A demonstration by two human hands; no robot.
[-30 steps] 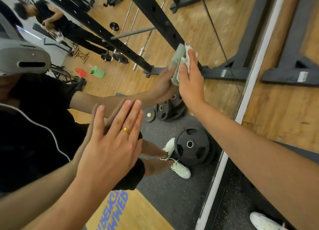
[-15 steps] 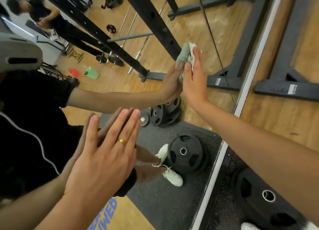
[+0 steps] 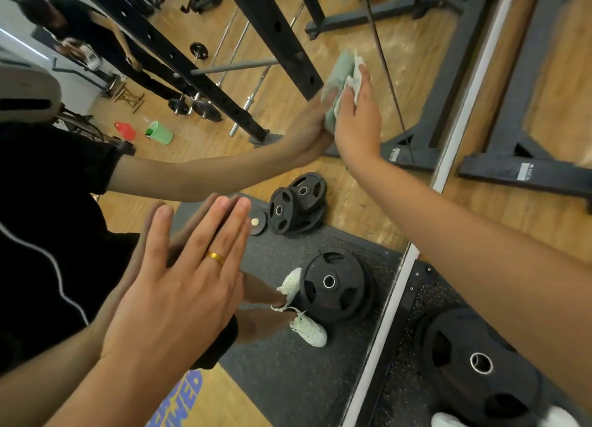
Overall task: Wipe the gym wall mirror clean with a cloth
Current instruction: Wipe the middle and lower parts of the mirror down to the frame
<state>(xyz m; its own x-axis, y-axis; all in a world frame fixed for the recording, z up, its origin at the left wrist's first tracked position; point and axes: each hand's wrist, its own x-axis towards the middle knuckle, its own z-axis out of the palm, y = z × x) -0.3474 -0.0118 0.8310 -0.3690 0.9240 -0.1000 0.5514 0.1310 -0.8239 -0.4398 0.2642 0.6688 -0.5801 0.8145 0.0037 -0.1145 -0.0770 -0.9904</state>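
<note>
Reflected rack uprights, barbells and stacked plates fill the gym wall mirror (image 3: 288,378), which ends at a pale edge strip (image 3: 461,112) on the right. The right hand (image 3: 357,119) lies flat with straight fingers, pressing the pale green cloth (image 3: 339,74) against the glass high up. Over the last second the cloth has slid a little upward and clear of the reflected upright, toward the thin dark line (image 3: 389,84) that crosses the glass. I take that as one stroke carrying on, with plenty of glass left to do. The left hand (image 3: 179,285), wearing a gold ring (image 3: 215,257), holds nothing; it is spread flat on the mirror lower down, well apart from the cloth. Open glass lies between cloth and edge strip, and more between the two hands. A weight plate (image 3: 474,369) lies on the floor by the person's feet.
</note>
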